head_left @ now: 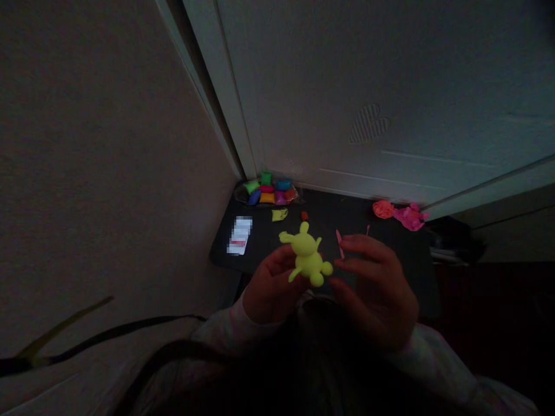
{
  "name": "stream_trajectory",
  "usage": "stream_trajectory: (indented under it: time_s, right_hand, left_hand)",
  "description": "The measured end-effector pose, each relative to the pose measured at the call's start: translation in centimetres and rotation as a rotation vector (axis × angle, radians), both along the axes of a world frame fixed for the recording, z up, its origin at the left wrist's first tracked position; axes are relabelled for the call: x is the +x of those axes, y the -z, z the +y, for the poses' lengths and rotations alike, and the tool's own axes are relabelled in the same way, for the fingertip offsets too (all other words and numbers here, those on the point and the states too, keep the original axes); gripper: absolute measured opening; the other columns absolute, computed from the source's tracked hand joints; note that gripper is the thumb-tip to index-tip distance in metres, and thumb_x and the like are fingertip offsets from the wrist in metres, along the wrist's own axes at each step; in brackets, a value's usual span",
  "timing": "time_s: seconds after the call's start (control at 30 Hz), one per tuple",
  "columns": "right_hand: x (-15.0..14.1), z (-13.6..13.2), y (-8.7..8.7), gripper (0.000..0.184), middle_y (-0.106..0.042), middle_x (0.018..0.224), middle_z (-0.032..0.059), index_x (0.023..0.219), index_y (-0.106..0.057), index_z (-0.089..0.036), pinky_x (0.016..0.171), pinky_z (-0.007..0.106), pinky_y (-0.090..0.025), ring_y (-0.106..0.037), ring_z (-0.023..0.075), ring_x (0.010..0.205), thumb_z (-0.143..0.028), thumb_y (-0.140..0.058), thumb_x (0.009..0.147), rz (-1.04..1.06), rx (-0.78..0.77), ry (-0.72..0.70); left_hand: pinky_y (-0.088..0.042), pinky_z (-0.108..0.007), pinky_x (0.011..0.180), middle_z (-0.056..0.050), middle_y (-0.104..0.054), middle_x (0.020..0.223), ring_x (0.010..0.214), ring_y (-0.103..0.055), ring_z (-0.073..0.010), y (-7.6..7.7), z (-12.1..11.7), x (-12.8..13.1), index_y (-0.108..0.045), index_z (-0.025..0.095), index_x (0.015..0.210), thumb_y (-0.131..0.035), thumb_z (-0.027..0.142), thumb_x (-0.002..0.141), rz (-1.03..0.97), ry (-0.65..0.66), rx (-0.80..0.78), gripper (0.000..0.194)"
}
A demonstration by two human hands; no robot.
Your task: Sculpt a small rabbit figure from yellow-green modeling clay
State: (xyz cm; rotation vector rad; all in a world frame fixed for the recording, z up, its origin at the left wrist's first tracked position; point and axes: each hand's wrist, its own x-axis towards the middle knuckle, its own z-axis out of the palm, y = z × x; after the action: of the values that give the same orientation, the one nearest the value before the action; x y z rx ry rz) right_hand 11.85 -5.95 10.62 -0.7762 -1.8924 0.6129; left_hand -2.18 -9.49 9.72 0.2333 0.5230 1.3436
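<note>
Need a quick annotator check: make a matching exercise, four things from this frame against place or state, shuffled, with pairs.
Things
1 eared yellow figure
2 coloured packets
3 small red lump
4 right hand

Place or state
A on the table, just right of a yellow scrap
B fingers spread, beside the figure
C in the left hand
D bunched at the table's far left corner

Pairs: 1-C, 2-D, 3-A, 4-B
</note>
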Motion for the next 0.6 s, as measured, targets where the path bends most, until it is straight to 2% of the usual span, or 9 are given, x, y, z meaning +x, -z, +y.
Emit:
stream_trajectory:
  time_s: [0.17, 0.27, 0.3, 0.33, 0.4, 0.47, 0.53, 0.6]
  right_hand:
    - [-0.1, -0.2, -0.1, 0.030, -0.055, 0.099, 0.0035, 0.098, -0.056, -0.026, 0.085, 0.041, -0.042, -0.051, 0.0212, 0.099, -0.013, -0.060, 0.072, -0.024, 0.029, -0.022]
    - [0.7, 1.2, 1.8, 0.032, -0.055, 0.103, 0.0050, 0.102, -0.055, -0.025, 0.086, 0.041, -0.042, -0.051, 0.0222, 0.099, -0.019, -0.060, 0.072, -0.039, 0.036, 0.005]
    - [1.3, 2.1, 3.1, 0.029, -0.055, 0.105, 0.0054, 0.101, -0.056, -0.024, 0.086, 0.042, -0.041, -0.051, 0.0225, 0.100, -0.022, -0.059, 0.073, -0.041, -0.005, 0.071]
    - [2.0, 3.2, 4.7, 0.024, -0.054, 0.106, 0.0062, 0.099, -0.056, -0.022, 0.087, 0.042, -0.041, -0.050, 0.0228, 0.101, -0.026, -0.056, 0.075, -0.038, -0.097, 0.197]
    - [3.9, 5.4, 8.4, 0.027, -0.053, 0.109, 0.0060, 0.101, -0.054, -0.020, 0.089, 0.036, -0.041, -0.050, 0.0197, 0.101, -0.033, -0.050, 0.078, -0.129, -0.437, 0.519]
    - [5.9, 7.2, 12.4, 0.028, -0.055, 0.105, 0.0096, 0.103, -0.053, -0.014, 0.085, 0.036, -0.043, -0.053, 0.0192, 0.095, -0.030, -0.044, 0.082, -0.199, -0.592, 0.617]
    - [7.7, 7.9, 15.9, 0.023, -0.057, 0.100, 0.0110, 0.098, -0.055, -0.012, 0.084, 0.037, -0.044, -0.055, 0.0193, 0.092, -0.027, -0.047, 0.082, -0.286, -0.727, 0.670]
    - [8.8, 7.6, 18.6, 0.022, -0.057, 0.100, 0.0064, 0.099, -0.054, -0.013, 0.080, 0.038, -0.046, -0.056, 0.0169, 0.090, -0.028, -0.050, 0.083, -0.384, -0.846, 0.680]
  left_hand:
    - [-0.049, -0.017, 0.068, 0.001, -0.069, 0.084, 0.075, -0.063, -0.0093, 0.1, -0.1, -0.1, -0.065, 0.022, 0.089, -0.069, 0.015, 0.064, -0.022, -0.016, 0.027, 0.026]
    - [-0.050, -0.016, 0.065, 0.000, -0.069, 0.085, 0.075, -0.064, -0.0103, 0.4, 0.0, -0.5, -0.064, 0.022, 0.088, -0.070, 0.016, 0.063, -0.024, -0.024, -0.001, 0.026]
    - [-0.051, -0.017, 0.063, -0.001, -0.069, 0.085, 0.074, -0.064, -0.0108, 0.5, 0.1, -0.6, -0.064, 0.022, 0.088, -0.070, 0.017, 0.063, -0.023, -0.034, -0.015, 0.026]
    - [-0.051, -0.017, 0.062, -0.001, -0.069, 0.085, 0.073, -0.065, -0.0114, 0.6, 0.1, -0.8, -0.063, 0.022, 0.087, -0.071, 0.017, 0.063, -0.019, -0.047, -0.034, 0.026]
    - [-0.051, -0.017, 0.060, -0.002, -0.069, 0.084, 0.071, -0.065, -0.0122, 0.9, 0.1, -1.1, -0.063, 0.021, 0.085, -0.072, 0.019, 0.061, -0.023, -0.068, -0.062, 0.026]
    - [-0.051, -0.017, 0.062, -0.002, -0.069, 0.083, 0.072, -0.065, -0.0123, 1.1, 0.1, -1.2, -0.062, 0.021, 0.084, -0.072, 0.019, 0.061, -0.031, -0.077, -0.085, 0.025]
    - [-0.050, -0.018, 0.065, -0.002, -0.069, 0.085, 0.075, -0.065, -0.0126, 1.1, -0.1, -1.3, -0.061, 0.021, 0.085, -0.069, 0.018, 0.064, -0.026, -0.080, -0.108, 0.023]
    - [-0.050, -0.020, 0.068, -0.002, -0.068, 0.087, 0.079, -0.065, -0.0132, 1.1, -0.2, -1.2, -0.060, 0.021, 0.087, -0.065, 0.017, 0.069, -0.014, -0.083, -0.133, 0.020]
